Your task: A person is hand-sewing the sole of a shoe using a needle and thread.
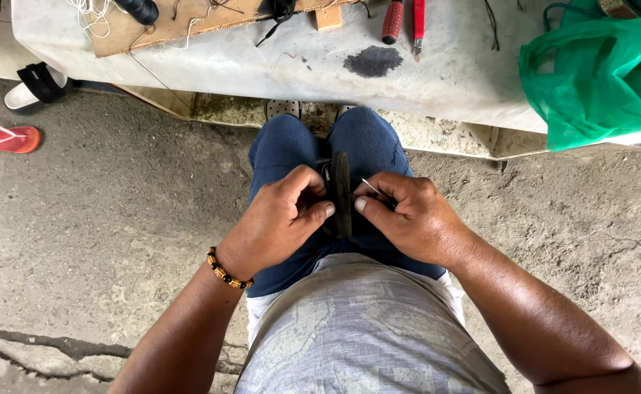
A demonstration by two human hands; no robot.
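A dark shoe sole stands on edge between my knees, clamped against my blue trousers. My left hand grips its left side, thumb pressed to the edge. My right hand holds the right side and pinches a thin metal needle that points at the sole. A beaded bracelet circles my left wrist.
A low white-covered bench runs ahead, bearing a cardboard sheet, white thread, red-handled tools and a dark stain. A green plastic bag sits at right. Sandals lie on the concrete floor at left.
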